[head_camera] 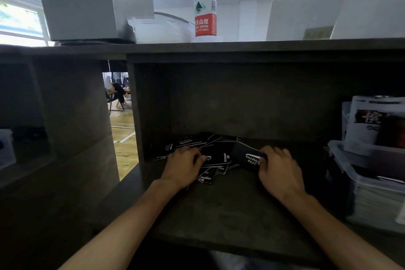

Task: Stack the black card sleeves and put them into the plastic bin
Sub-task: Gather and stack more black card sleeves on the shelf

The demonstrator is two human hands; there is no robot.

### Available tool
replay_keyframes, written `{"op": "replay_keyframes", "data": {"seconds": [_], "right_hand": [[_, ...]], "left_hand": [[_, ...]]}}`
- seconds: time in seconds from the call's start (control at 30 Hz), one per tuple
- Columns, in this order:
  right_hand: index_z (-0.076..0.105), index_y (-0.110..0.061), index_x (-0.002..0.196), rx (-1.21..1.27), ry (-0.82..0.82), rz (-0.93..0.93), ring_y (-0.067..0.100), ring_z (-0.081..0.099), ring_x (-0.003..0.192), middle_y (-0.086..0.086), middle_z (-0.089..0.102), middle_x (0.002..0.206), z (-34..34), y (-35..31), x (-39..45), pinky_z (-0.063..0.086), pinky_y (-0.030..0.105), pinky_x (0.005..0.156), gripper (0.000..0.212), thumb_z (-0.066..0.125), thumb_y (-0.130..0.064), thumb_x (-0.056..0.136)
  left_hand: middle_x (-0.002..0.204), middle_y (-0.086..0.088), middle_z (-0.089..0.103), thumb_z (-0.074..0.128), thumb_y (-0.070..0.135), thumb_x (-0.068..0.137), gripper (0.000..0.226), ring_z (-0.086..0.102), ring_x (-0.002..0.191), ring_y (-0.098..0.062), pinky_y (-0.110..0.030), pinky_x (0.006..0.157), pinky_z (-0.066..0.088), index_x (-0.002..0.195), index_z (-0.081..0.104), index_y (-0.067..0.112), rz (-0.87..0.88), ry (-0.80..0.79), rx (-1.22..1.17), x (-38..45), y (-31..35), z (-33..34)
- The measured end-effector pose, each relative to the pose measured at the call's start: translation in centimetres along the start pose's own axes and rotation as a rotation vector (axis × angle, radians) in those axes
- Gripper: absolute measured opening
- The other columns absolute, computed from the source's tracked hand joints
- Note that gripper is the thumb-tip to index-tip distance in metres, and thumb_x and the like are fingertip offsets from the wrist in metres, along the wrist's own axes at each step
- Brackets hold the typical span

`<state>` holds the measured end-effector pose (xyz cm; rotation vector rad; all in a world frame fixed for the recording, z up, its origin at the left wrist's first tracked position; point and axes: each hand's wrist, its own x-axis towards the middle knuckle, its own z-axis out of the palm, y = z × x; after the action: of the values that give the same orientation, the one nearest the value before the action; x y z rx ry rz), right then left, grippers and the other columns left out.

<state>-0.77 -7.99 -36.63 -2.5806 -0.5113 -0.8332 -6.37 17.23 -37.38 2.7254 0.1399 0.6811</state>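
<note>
Here, right hand point(279, 173) clenched around a small sleeve stack point(247, 156), left hand point(183, 165) flat on scattered black card sleeves point(210, 149).

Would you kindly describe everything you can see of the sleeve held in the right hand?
The black card sleeve in the right hand is a flat, matte black rectangle with white lettering, too blurred to read surely, and a thin pale edge. It is tilted up off the dark shelf, its right end pinched by the fingers, just right of the scattered pile of black card sleeves. Whether its lower edge touches the pile cannot be told.
</note>
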Motion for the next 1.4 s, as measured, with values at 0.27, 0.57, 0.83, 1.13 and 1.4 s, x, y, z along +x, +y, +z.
{"op": "replay_keyframes", "data": {"seconds": [0.27,0.57,0.83,1.13,1.4], "right_hand": [[0.057,-0.023,0.12,-0.032,-0.031,-0.062,0.021,0.052,0.1,0.002,0.062,0.109,-0.6,1.2,-1.4,0.043,0.032,0.072,0.026,0.052,-0.024,0.094],[0.058,-0.021,0.118,0.068,-0.043,-0.049,0.018,0.049,0.097,0.002,0.062,0.109,-1.6,2.4,-2.1,0.045,0.033,0.075,0.024,0.053,-0.02,0.095],[0.059,-0.025,0.111,0.163,-0.01,-0.099,0.006,0.046,0.089,-0.005,0.06,0.1,-2.6,3.6,-3.0,0.035,0.017,0.065,0.026,0.039,-0.025,0.095],[0.058,-0.031,0.109,0.037,-0.055,-0.184,0.004,0.042,0.091,-0.011,0.055,0.099,-3.2,7.2,-3.0,0.039,0.025,0.075,0.022,0.061,-0.042,0.09],[0.057,-0.026,0.124,-0.004,-0.015,-0.137,0.007,0.04,0.097,-0.005,0.049,0.109,-2.4,7.0,-2.2,0.038,0.025,0.079,0.03,0.058,-0.029,0.094]], "left_hand": [[0.137,-0.007,0.05,0.066,0.044,0.09,0.055,0.048,0.128,-0.022,-0.036,0.108,0.038,0.136,0.051,0.02,-0.076,-0.127,-0.105,0.2,-0.6,-0.9],[0.106,0.005,0.052,0.063,0.006,0.091,0.02,0.053,0.099,-0.001,-0.021,0.096,0.044,0.1,0.068,0.024,0.057,0.217,-0.387,-1.6,0.5,-3.2],[0.1,0.002,0.053,0.056,0.0,0.093,0.025,0.054,0.093,-0.008,-0.009,0.085,0.037,0.102,0.074,0.015,0.294,0.14,-0.308,-3.6,7.8,-1.1],[0.102,0.007,0.057,0.065,0.027,0.092,0.01,0.059,0.09,-0.007,-0.034,0.085,0.054,0.102,0.067,0.024,0.266,0.118,-0.329,-0.9,10.2,0.8],[0.136,-0.001,0.053,0.061,0.046,0.09,0.044,0.044,0.128,-0.023,-0.044,0.107,0.034,0.131,0.057,0.03,-0.068,-0.04,0.02,-0.7,0.4,0.1]]}}
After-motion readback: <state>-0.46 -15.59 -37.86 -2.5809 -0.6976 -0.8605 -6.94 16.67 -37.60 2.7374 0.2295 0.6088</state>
